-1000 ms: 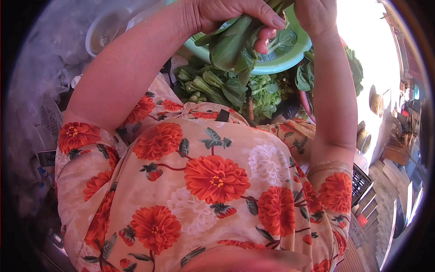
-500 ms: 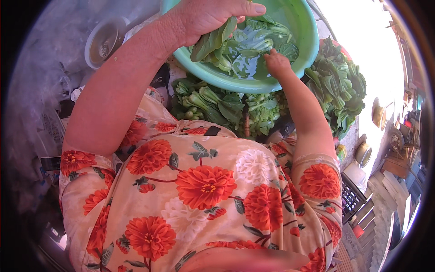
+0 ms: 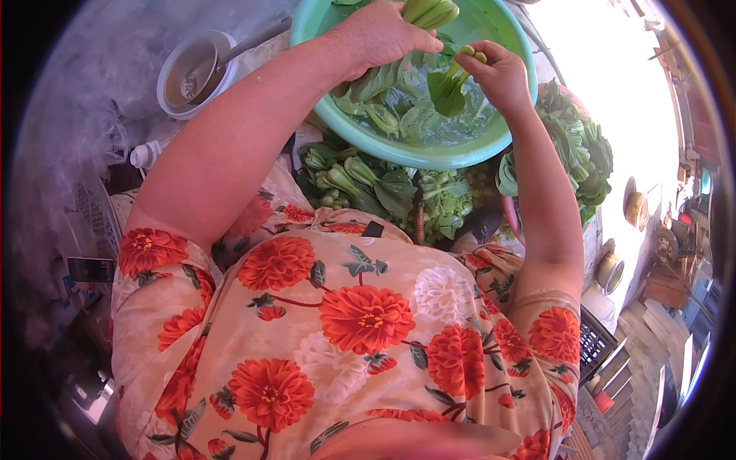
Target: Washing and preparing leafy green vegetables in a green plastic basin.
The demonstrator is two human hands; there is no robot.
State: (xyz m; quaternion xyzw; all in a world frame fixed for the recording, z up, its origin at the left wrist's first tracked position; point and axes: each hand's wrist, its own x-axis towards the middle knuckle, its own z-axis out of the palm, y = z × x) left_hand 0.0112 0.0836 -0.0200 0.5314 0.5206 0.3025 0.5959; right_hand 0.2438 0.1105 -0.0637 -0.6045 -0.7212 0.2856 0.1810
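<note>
A light green basin (image 3: pixel 337 123) of water holds loose bok choy leaves (image 3: pixel 383 115) at the far side of my lap. Over its left part my left hand (image 3: pixel 383 34) is closed round a bunch of bok choy (image 3: pixel 431 11), whose pale stalks point up and away; its leaves hang partly hidden by the hand. To the right, my right hand (image 3: pixel 502 74) pinches the stalk ends of a small bok choy piece (image 3: pixel 448 90), leaf hanging down toward the water.
More bok choy (image 3: pixel 368 182) lies below the basin, beside a brown handle (image 3: pixel 419 218). A heap of greens (image 3: pixel 575 149) stands at the right. At the left are a white bowl (image 3: pixel 175 96) with liquid and clear plastic sheeting (image 3: pixel 84 123). A black crate (image 3: pixel 594 341) stands lower right.
My right hand has risen out of the water with a small bok choy piece in its fingers. My left hand has shifted right and lower, its bunch now turned stalks up.
</note>
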